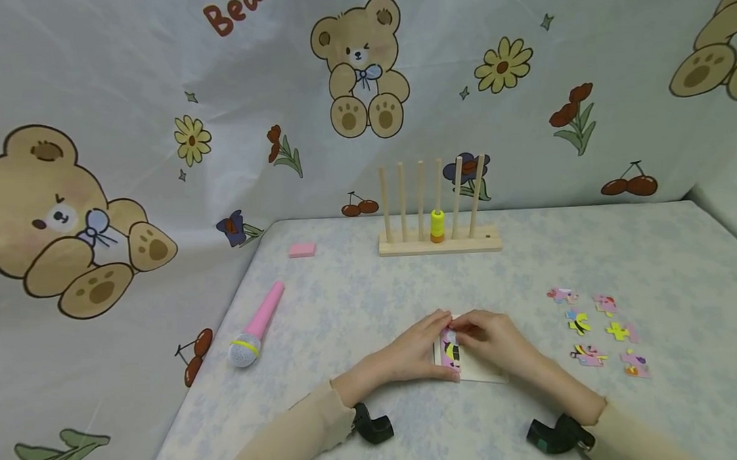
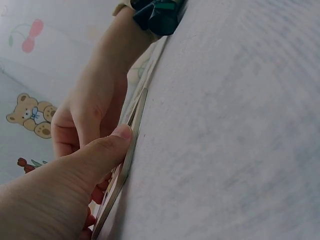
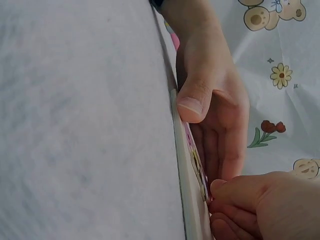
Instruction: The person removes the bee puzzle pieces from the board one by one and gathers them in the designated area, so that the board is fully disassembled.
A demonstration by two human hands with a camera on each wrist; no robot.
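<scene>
A shallow puzzle board (image 1: 486,371) lies on the table, with pink pieces bearing a yellow-and-black picture (image 1: 450,349) along its left side. My left hand (image 1: 412,354) holds the board from the left, thumb on the near edge and fingers at the far edge. Over the board's far part, my right hand (image 1: 497,337) has its thumb and fingertips together on a small pink puzzle piece; the fingers hide most of it. In the right wrist view the pinching right fingertips (image 3: 220,189) meet the pink edge, and the left thumb (image 3: 194,102) rests on the board's rim.
Several loose puzzle pieces (image 1: 588,356) lie to the right. A pink toy microphone (image 1: 262,322) is on the left, with a pink block (image 1: 302,250) behind it. At the back stands a wooden peg rack (image 1: 406,247) with yellow and orange beads (image 1: 437,225) on one peg.
</scene>
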